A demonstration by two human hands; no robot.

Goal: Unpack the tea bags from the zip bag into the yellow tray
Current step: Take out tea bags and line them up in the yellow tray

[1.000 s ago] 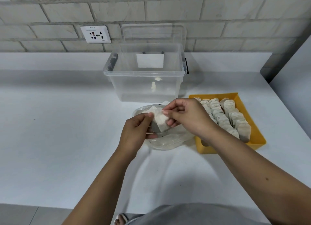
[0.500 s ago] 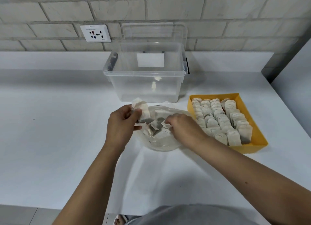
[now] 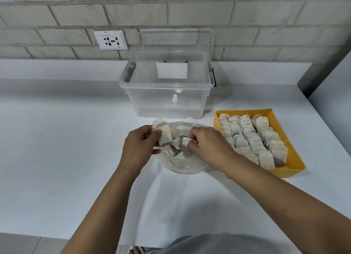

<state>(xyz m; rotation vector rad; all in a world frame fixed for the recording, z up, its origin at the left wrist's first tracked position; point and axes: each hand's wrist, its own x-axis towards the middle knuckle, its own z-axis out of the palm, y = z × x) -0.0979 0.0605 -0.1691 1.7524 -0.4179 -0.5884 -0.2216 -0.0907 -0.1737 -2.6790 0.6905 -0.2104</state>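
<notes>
Plausibly, starting at the left: could lose the tea bag (image 3: 164, 135) from the left hand (image 3: 140, 148) to the tabletop (image 3: 57, 158) through a slackened pinch with attention drawn rightward. Could drag the limp zip bag (image 3: 182, 163) along, or spill its loose tea bags (image 3: 181, 130), by lifting one snagged on a neighbour. Farther right, might topple the upright rows packed tight in the yellow tray (image 3: 296, 164) by forcing another in. Now the grip. Left: closed in a pinch, thumb and curled fingers round that one tea bag, held upright over the zip bag's left edge. Right hand (image 3: 207, 145): also curled, fingertips pinching a small pale piece (image 3: 185, 141) among the bags inside the zip bag; tag or bag corner, cannot tell. Only a few tea bags lying in the zip bag, between both hands; most already standing in the tray, just to the right.
</notes>
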